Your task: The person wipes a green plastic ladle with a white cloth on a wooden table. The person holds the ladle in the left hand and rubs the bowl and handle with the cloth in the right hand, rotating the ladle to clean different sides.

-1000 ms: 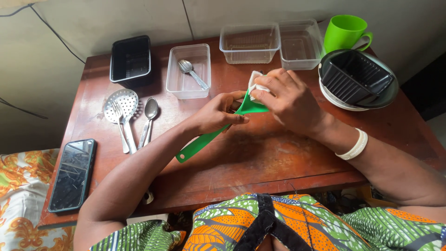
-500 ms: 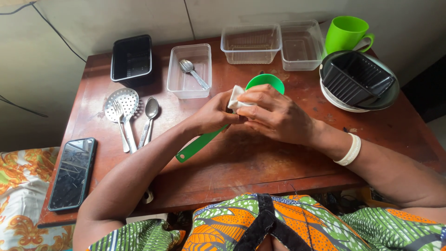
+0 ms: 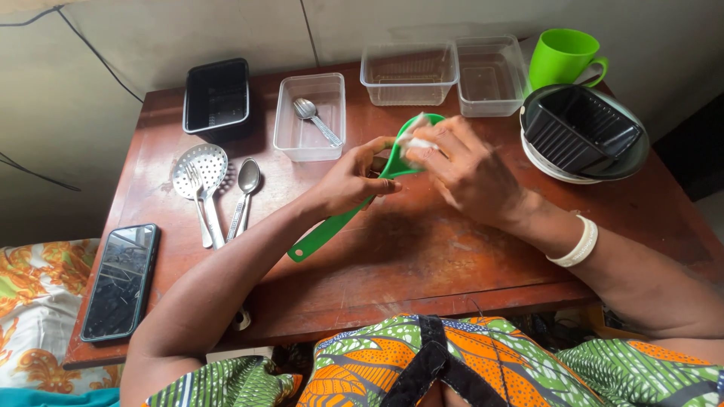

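Note:
My left hand [image 3: 351,181] grips a green plastic ladle [image 3: 329,225] near the neck; its handle slants down-left over the wooden table [image 3: 422,256]. My right hand [image 3: 467,169] presses a small white cloth [image 3: 413,140] into the ladle's green bowl [image 3: 417,124]. The cloth is mostly hidden by my fingers. A white bracelet [image 3: 577,241] sits on my right wrist.
Left of my hands lie a slotted metal spoon [image 3: 200,169], a fork [image 3: 194,197] and a spoon [image 3: 243,188]. A clear tub [image 3: 311,139] holds a spoon. Two clear tubs [image 3: 445,71], a green mug [image 3: 564,56], black trays [image 3: 216,94] [image 3: 577,124] and a phone [image 3: 119,280] stand around.
The ladle's bowl has turned and the right hand with the cloth has moved from the neck up onto the bowl. The left hand keeps its grip.

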